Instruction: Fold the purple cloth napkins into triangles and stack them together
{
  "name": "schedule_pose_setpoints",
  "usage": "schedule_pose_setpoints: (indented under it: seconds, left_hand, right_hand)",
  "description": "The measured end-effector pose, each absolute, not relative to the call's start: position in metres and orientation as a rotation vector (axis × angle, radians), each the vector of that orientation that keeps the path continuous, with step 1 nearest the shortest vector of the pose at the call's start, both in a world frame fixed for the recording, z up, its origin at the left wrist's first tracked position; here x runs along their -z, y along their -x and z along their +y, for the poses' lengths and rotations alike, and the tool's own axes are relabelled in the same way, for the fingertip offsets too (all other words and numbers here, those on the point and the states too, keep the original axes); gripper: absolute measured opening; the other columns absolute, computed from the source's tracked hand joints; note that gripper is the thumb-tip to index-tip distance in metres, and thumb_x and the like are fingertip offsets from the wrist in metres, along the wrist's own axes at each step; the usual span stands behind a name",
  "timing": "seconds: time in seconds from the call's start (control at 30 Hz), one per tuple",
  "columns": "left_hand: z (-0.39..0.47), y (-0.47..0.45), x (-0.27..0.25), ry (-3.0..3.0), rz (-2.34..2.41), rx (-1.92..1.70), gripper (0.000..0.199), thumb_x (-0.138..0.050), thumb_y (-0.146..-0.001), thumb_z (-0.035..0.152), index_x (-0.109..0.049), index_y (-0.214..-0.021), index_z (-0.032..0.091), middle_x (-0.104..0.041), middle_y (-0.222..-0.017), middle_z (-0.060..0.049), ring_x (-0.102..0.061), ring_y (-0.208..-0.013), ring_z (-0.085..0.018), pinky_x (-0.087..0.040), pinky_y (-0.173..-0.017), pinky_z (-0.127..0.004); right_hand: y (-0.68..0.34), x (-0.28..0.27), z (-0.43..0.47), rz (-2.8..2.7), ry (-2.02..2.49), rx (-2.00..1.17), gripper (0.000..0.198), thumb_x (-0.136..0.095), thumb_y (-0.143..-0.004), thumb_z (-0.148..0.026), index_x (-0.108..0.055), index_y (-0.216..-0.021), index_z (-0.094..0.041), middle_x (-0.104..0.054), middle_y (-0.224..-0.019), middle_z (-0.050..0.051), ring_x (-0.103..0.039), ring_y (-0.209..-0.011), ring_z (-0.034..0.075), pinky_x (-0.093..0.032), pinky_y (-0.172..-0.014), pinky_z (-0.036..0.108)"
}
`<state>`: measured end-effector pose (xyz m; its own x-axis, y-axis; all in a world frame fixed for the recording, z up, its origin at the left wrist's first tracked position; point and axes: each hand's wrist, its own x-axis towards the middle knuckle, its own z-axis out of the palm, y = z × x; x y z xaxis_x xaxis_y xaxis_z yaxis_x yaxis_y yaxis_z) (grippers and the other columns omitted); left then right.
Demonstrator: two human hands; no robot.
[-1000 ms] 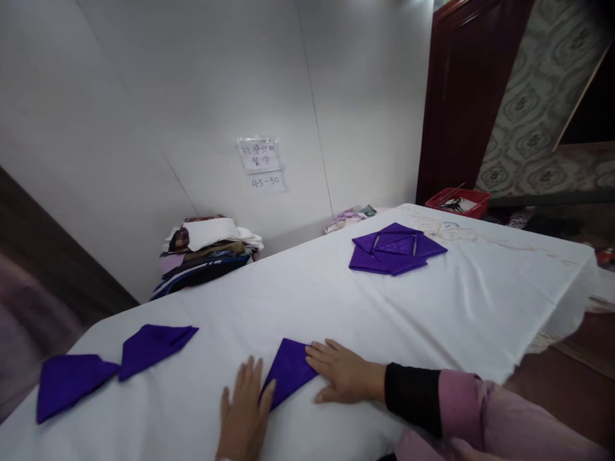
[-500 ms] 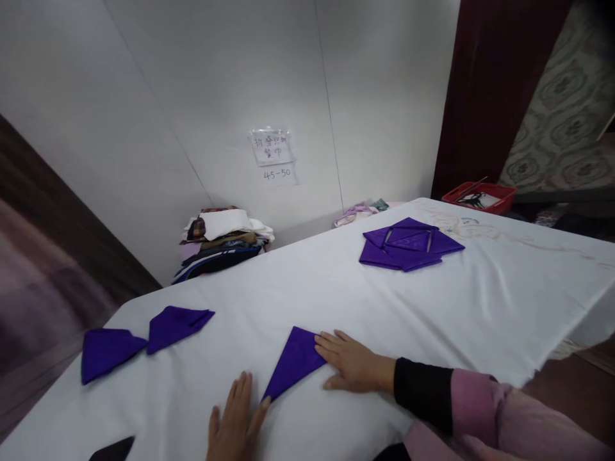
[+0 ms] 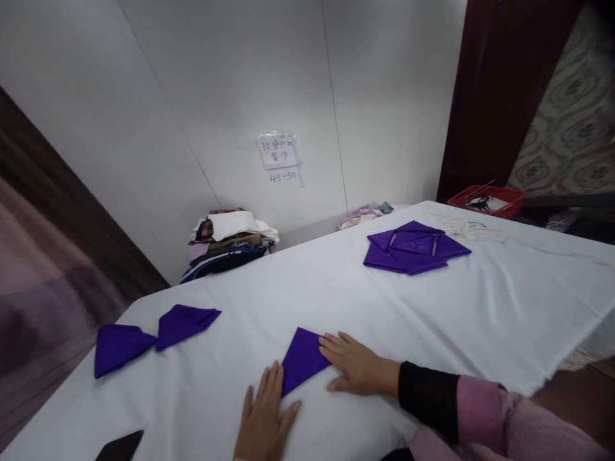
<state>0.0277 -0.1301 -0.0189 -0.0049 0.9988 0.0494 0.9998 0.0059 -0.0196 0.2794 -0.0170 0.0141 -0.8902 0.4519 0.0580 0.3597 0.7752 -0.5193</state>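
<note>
**On the white table [image 3: 250,307], your left hand [image 3: 264,410] and right hand [image 3: 355,365] are touching a folded purple napkin [image 3: 304,362]**

Just past the table's back edge, a pile of clothes [image 3: 233,240] is sitting. Toward the far right of the tabletop, a star-like arrangement of purple cloth [image 3: 401,261] is lying flat. On your left, two other purple pieces [image 3: 186,326] are lying close together. Your left hand is resting open along the folded napkin's left edge, its fingers lying side by side and its thumb stretching away. Your right hand is lying flat, thumb apart, its fingertips covering the right corner. Between them, the napkin is lying flat on the table.
</note>
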Motion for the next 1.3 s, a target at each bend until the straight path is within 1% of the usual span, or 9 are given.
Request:
schedule_pose_setpoints:
  seconds: [0.13,0.27,0.4,0.47,0.57,0.73,1.0,1.13,1.3]
  left_hand:
    - [-0.158,-0.006,0.032,2.072,-2.217,0.119,0.053,-0.034,-0.088,0.039,-0.036,-0.138,0.022,-0.039,-0.142,-0.006,-0.028,-0.135,-0.023,-0.021,-0.108,-0.048]
    - [-0.166,0.005,0.029,2.036,-2.265,0.191,0.043,-0.031,-0.088,0.027,-0.055,-0.123,0.027,-0.047,-0.136,-0.003,-0.033,-0.132,-0.022,-0.025,-0.107,-0.047]
    - [-0.138,-0.002,0.005,1.995,-2.393,0.347,0.048,-0.032,-0.088,0.037,-0.054,-0.124,0.015,-0.055,-0.129,-0.01,-0.051,-0.118,-0.021,-0.04,-0.099,-0.037]
    - [-0.118,-0.014,-0.007,2.014,-2.367,0.404,0.052,-0.029,-0.089,0.039,-0.051,-0.126,0.009,-0.056,-0.127,-0.013,-0.052,-0.116,-0.021,-0.042,-0.098,-0.036]
    - [-0.096,-0.041,-0.015,2.018,-2.287,0.397,0.052,-0.03,-0.089,0.038,-0.05,-0.126,0.008,-0.048,-0.134,-0.014,-0.044,-0.124,-0.025,-0.037,-0.102,-0.042]
    - [-0.09,-0.07,-0.006,2.14,-2.263,0.193,0.059,-0.033,-0.089,0.045,-0.035,-0.138,0.012,-0.029,-0.146,-0.012,-0.023,-0.136,-0.028,-0.02,-0.108,-0.053]
    - [-0.119,-0.039,0.006,2.064,-2.436,0.088,0.065,-0.031,-0.088,0.047,-0.024,-0.142,0.01,-0.025,-0.148,-0.013,-0.018,-0.138,-0.025,-0.015,-0.109,-0.05]
    - [-0.123,-0.034,0.001,1.972,-2.558,0.173,0.056,-0.032,-0.089,0.043,-0.036,-0.137,0.014,-0.033,-0.145,-0.01,-0.024,-0.136,-0.024,-0.018,-0.109,-0.05]
    - [-0.1,-0.044,-0.02,1.98,-2.624,0.482,0.052,-0.033,-0.088,0.044,-0.051,-0.125,0.012,-0.055,-0.127,-0.011,-0.047,-0.12,-0.023,-0.035,-0.1,-0.038]
  right_hand:
    - [-0.279,-0.013,-0.016,-2.788,0.645,-0.779,0.081,-0.037,-0.085,-0.063,-0.015,-0.145,-0.015,-0.013,-0.151,0.013,-0.005,-0.138,0.024,-0.004,-0.111,0.046]
    - [-0.279,-0.014,-0.016,-2.79,0.644,-0.789,0.08,-0.039,-0.085,-0.062,-0.015,-0.145,-0.015,-0.013,-0.151,0.014,-0.005,-0.138,0.024,-0.003,-0.111,0.046]
    - [-0.279,-0.014,-0.017,-2.79,0.661,-0.777,0.08,-0.04,-0.084,-0.062,-0.017,-0.145,-0.014,-0.014,-0.15,0.014,-0.006,-0.138,0.024,-0.004,-0.111,0.046]
    - [-0.279,-0.014,-0.017,-2.791,0.667,-0.758,0.08,-0.04,-0.084,-0.061,-0.018,-0.145,-0.014,-0.015,-0.15,0.014,-0.007,-0.138,0.024,-0.004,-0.111,0.046]
    - [-0.279,-0.013,-0.018,-2.801,0.676,-0.731,0.08,-0.04,-0.085,-0.061,-0.019,-0.145,-0.013,-0.015,-0.15,0.015,-0.007,-0.138,0.024,-0.005,-0.111,0.046]
    - [-0.278,-0.014,-0.019,-2.819,0.695,-0.7,0.079,-0.038,-0.085,-0.062,-0.02,-0.144,-0.013,-0.017,-0.15,0.014,-0.008,-0.138,0.024,-0.005,-0.111,0.045]
    - [-0.279,-0.014,-0.019,-2.827,0.696,-0.718,0.08,-0.038,-0.084,-0.063,-0.018,-0.145,-0.014,-0.016,-0.15,0.013,-0.009,-0.138,0.024,-0.007,-0.111,0.045]
    - [-0.279,-0.012,-0.018,-2.815,0.687,-0.74,0.079,-0.038,-0.084,-0.063,-0.017,-0.145,-0.017,-0.014,-0.15,0.012,-0.008,-0.138,0.024,-0.006,-0.111,0.045]
    - [-0.279,-0.015,-0.019,-2.839,0.696,-0.743,0.08,-0.036,-0.085,-0.064,-0.017,-0.145,-0.015,-0.013,-0.15,0.013,-0.008,-0.138,0.025,-0.005,-0.111,0.045]
